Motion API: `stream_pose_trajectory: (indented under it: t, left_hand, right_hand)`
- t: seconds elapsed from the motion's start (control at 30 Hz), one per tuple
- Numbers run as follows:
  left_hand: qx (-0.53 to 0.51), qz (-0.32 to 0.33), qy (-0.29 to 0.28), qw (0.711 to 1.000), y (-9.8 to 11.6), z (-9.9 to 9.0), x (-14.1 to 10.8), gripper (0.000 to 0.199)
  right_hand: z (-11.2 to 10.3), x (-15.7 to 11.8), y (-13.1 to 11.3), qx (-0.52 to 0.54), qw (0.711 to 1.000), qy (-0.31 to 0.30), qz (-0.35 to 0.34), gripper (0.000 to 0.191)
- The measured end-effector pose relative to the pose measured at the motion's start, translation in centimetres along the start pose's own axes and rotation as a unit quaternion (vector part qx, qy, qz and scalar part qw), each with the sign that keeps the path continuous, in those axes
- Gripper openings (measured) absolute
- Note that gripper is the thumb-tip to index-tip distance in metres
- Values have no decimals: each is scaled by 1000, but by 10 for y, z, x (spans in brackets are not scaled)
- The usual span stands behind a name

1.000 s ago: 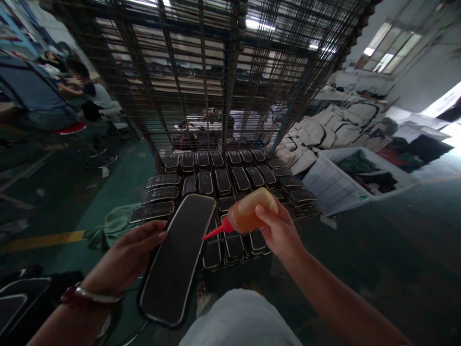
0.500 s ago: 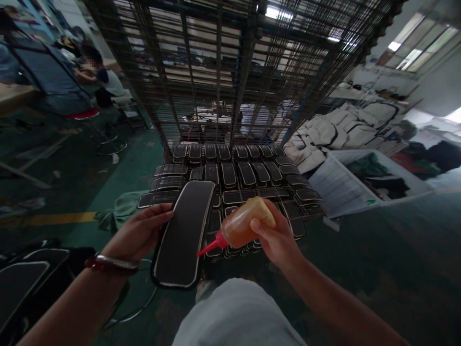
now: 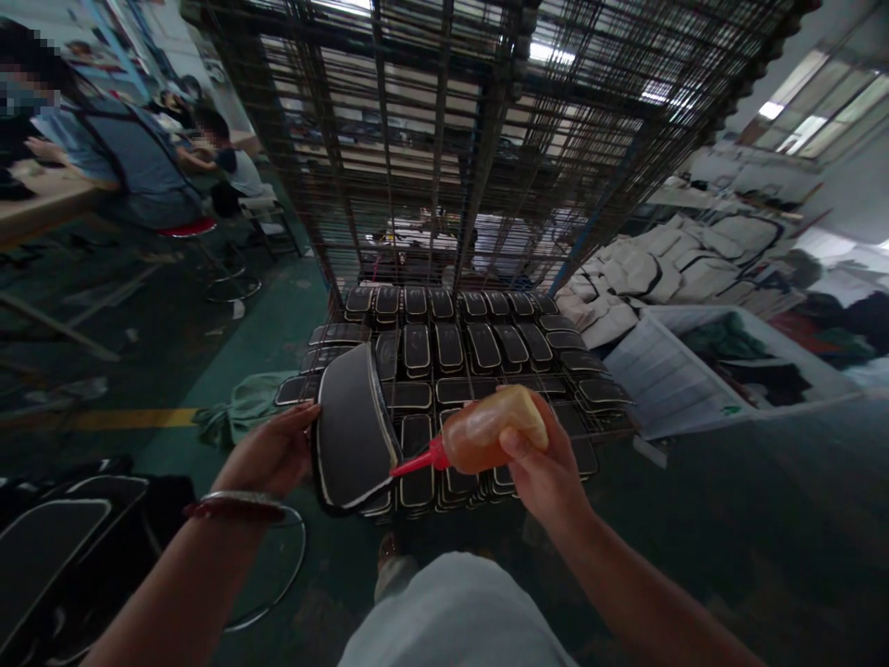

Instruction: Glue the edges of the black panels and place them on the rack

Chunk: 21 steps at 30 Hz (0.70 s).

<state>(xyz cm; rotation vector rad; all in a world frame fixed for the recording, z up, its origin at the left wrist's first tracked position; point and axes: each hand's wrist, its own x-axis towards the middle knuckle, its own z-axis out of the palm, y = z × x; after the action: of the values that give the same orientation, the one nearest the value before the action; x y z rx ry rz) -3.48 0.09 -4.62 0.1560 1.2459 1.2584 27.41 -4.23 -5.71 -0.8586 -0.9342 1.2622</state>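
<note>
My left hand (image 3: 274, 449) grips a black padded panel (image 3: 353, 431) by its left edge, fingers partly hidden behind it. The panel has rounded corners and a pale line along its border. In my right hand (image 3: 545, 459) is a squeeze bottle (image 3: 490, 431) of amber liquid, tilted with its red nozzle (image 3: 420, 459) pointing down to the left. The nozzle tip meets the panel's lower right corner, or hovers just over it. Behind the bottle, many similar dark panels (image 3: 417, 347) lie in rows and stacks on a low rack.
A tall wire rack (image 3: 444, 139) rises ahead, leaning over the panels. At right stand a white bin (image 3: 639, 380) with dark cloth and a heap of pale pieces (image 3: 659, 264). More black panels (image 3: 56, 547) lie at lower left. Two people sit at a table (image 3: 48, 199) at upper left.
The panel has turned and tilted in my left hand, so it looks shorter and wider. The nozzle tip has gone from its lower right side to the lower right corner. The view has shifted slightly.
</note>
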Motion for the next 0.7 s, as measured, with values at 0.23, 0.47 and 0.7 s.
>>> stream_pose_trajectory:
  t: [0.23,0.47,0.7]
  left_hand:
    - [-79,-10,68,995,-23,9,2,36]
    - [-140,-13,111,984,-39,12,14,34]
    - [-157,-19,119,980,-39,13,14,40]
  right_hand:
    - [1,10,1,11,995,56,-78,49]
    - [-3,3,14,-2,997,43,-60,52]
    - [-6,-16,32,-48,998,18,-32,55]
